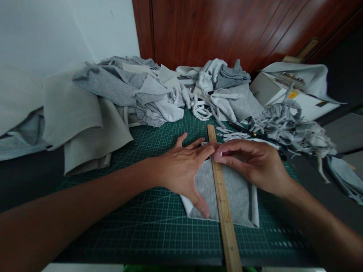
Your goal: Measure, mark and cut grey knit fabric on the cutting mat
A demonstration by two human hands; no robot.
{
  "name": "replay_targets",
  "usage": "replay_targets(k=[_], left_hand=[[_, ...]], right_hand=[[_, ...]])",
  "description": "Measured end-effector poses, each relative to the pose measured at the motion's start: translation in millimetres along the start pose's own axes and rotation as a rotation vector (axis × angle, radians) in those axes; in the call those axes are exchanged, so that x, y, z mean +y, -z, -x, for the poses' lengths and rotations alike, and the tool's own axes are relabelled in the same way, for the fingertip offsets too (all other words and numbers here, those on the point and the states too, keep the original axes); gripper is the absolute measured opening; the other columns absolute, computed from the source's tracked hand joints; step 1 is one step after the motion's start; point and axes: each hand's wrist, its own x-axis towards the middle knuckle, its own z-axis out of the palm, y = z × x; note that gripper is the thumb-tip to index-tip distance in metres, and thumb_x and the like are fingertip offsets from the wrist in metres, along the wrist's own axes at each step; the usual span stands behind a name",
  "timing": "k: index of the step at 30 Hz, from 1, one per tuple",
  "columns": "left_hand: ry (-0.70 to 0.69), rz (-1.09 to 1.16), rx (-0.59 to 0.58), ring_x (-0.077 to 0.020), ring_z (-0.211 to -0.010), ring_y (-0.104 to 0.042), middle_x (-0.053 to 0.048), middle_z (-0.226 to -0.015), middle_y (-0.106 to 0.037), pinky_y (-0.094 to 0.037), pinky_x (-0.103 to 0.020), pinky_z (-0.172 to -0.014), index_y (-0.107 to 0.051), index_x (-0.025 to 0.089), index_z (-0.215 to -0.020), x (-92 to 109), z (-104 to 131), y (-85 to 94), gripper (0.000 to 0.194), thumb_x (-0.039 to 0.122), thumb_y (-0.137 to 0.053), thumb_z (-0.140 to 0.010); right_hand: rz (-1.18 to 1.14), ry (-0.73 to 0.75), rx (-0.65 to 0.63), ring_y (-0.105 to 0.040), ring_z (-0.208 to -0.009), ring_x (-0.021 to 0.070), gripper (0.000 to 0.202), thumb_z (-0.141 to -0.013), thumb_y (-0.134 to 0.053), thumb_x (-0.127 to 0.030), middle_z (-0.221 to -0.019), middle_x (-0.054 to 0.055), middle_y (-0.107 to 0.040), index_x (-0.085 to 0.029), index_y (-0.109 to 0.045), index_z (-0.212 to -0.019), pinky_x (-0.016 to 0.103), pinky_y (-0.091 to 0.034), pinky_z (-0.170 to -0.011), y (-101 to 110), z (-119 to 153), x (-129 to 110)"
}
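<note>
Gray fabric: flat beneath the ruler, showing on both sides of it, with a pale folded strip along its right edge.
Wooden ruler: laid lengthwise across the fabric, its near end running past the mat's edge toward us.
Left hand: palm down to the ruler's left, fingers splayed and gripping nothing — our thumb rests on the fabric, while the forefinger reaches the ruler.
Right hand: wrist to the ruler's right, thumb and forefinger brought together above its far part; a small white spot shows there, and we cannot tell whether it is a nail or something held.
Markings: we see graduations along the ruler and small white print on the green mat to its right — too small to read.
Cloth heap: beyond the ruler's far end, mostly to its left.
Beige cloth: well left of the ruler, draped over the mat.
Gray scraps: tangled to the ruler's right.
White box: beyond those scraps, farther from the ruler, bearing a yellow patch.
</note>
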Motion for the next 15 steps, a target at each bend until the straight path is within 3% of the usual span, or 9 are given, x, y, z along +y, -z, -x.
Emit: replay_targets(k=[5, 10, 15], left_hand=[[-0.019, 0.004, 0.007, -0.0442, -0.162, -0.008, -0.016, -0.175, -0.017, 0.018, -0.075, -0.118, -0.013, 0.025, -0.166, 0, -1, 1.1, 0.135, 0.085, -0.072, -0.06], [-0.04, -0.005, -0.007, -0.0448, -0.162, -0.005, -0.011, -0.177, -0.013, 0.018, -0.076, -0.118, -0.011, 0.03, -0.167, -1, -1, 1.0, 0.133, 0.084, -0.072, -0.062], [-0.025, -0.001, -0.011, -0.0425, -0.162, -0.004, -0.011, -0.177, -0.013, 0.02, -0.073, -0.118, -0.013, 0.025, -0.167, -1, -1, -0.2, 0.133, 0.085, -0.071, -0.062]], right_hand=[[-0.137, -0.107, 0.113, -0.077, -0.086, 0.0172, 0.013, -0.086, -0.084, -0.022, -0.096, 0.001, -0.083, -0.026, -0.082, -0.098, 0.029, -0.063, -0.083, 9, 2, -6], [-0.006, -0.041, 0.046, -0.078, -0.091, 0.0176, 0.012, -0.088, -0.083, -0.021, -0.099, 0.0, -0.084, -0.026, -0.082, -0.098, 0.03, -0.063, -0.087, 7, 5, -5], [0.154, 0.021, 0.016, -0.079, -0.095, 0.0166, 0.015, -0.092, -0.078, -0.017, -0.103, 0.0, -0.084, -0.025, -0.082, -0.104, 0.028, -0.062, -0.09, -1, 9, -3]])
